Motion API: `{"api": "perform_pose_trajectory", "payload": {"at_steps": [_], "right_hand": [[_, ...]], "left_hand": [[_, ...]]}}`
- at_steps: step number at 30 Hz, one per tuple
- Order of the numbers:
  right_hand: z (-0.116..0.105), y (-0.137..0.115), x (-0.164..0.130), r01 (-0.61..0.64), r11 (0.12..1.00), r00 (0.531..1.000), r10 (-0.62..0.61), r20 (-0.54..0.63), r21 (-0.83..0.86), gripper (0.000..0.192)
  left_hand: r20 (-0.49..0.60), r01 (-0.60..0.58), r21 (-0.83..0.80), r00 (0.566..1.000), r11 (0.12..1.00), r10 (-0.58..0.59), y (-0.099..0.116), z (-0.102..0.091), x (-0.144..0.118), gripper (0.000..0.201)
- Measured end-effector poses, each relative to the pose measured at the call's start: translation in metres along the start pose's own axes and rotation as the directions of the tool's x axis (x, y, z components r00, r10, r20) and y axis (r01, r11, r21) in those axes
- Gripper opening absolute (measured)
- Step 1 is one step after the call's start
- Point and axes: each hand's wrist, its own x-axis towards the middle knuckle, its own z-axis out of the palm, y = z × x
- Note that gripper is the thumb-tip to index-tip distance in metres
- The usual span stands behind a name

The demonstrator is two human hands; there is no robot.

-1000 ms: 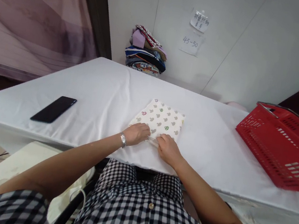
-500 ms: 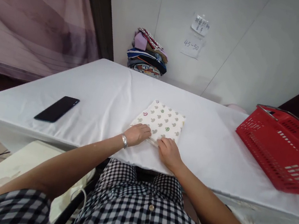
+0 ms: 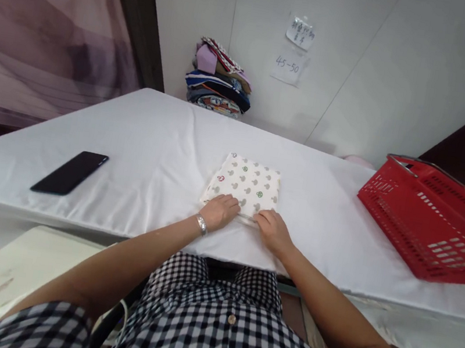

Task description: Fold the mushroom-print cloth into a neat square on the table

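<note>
Two paper notes hang on the white wall beyond the table's far edge. The lower note (image 3: 289, 65) reads "45-50" in handwriting. The upper note (image 3: 301, 32) carries handwritten characters too small to make out.

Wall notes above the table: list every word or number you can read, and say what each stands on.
"45-50": handwritten on the lower paper note on the white wall.
Upper paper note: handwritten characters, too small and blurred to read.
Folded patterned cloth, black phone, red basket: no readable text.

Bright, even indoor light; soft shadows; sharp focus; wide-angle bending towards dark corners
</note>
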Motion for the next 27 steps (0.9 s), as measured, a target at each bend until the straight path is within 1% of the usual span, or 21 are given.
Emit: {"api": "perform_pose_trajectory", "payload": {"at_steps": [4, 8, 11, 14, 17, 21, 25, 27], "right_hand": [[-0.002, -0.01, -0.003, 0.009, 0.999, 0.999, -0.007, -0.044, 0.037, 0.029], [-0.003, -0.012, -0.003, 0.025, 0.997, 0.993, -0.016, -0.12, 0.072, 0.028], [-0.002, -0.013, -0.003, 0.049, 0.995, 0.99, -0.037, -0.138, 0.092, 0.028], [-0.003, -0.015, -0.003, 0.041, 0.995, 0.993, -0.03, -0.111, 0.091, 0.029], [-0.006, -0.018, 0.0, -0.003, 0.998, 0.999, 0.006, -0.049, 0.063, 0.026], [-0.007, -0.021, 0.006, -0.064, 0.998, 0.998, 0.064, 0.012, 0.021, 0.02], [-0.004, -0.024, 0.012, -0.066, 0.997, 0.997, 0.067, 0.027, -0.049, 0.02], [-0.003, -0.025, 0.015, -0.063, 0.995, 0.997, 0.065, 0.034, -0.073, 0.019]], "left_hand": [[0.009, -0.041, 0.01, 0.999, 0.999, 0.041, -0.006, -0.003, -0.004, 0.016], [-0.008, -0.037, 0.031, 0.999, 0.999, 0.038, -0.007, -0.007, -0.004, 0.015], [-0.01, -0.046, 0.028, 0.999, 0.999, 0.046, -0.006, -0.009, -0.005, 0.014], [0.016, -0.063, 0.028, 0.998, 0.998, 0.063, -0.006, -0.011, -0.005, 0.013], [0.036, -0.055, 0.023, 0.998, 0.998, 0.054, -0.007, -0.011, -0.004, 0.013], [0.028, 0.006, -0.012, 1.0, 1.0, -0.005, -0.006, -0.01, -0.003, 0.01], [0.025, 0.03, -0.022, 0.999, 0.999, -0.029, -0.005, -0.013, -0.004, 0.01], [-0.001, 0.044, -0.016, 0.999, 0.999, -0.044, -0.002, -0.015, -0.006, 0.012]]}}
